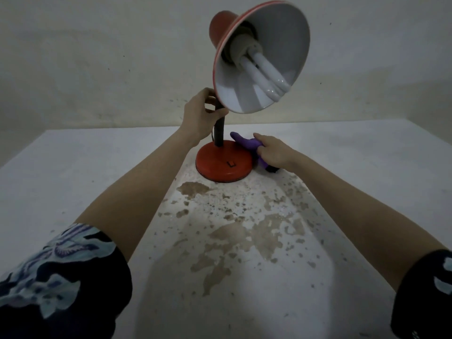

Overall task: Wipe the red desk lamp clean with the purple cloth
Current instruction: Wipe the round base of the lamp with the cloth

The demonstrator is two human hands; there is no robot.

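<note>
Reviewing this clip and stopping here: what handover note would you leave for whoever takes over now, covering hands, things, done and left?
Left hand grips the red desk lamp by its black neck, just under the shade.
Right hand holds the purple cloth at the base, right edge.
Lamp stands on the white table.
Done: cloth in hand, lamp steadied.
Left: likely the wiping itself.

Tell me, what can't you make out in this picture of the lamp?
All in the head view:
- Top of the lamp neck: hidden behind the shade and the gripping left hand.
- Part of the purple cloth: under the right hand holding it.
- Black mark on the red base: too small to identify.
</note>
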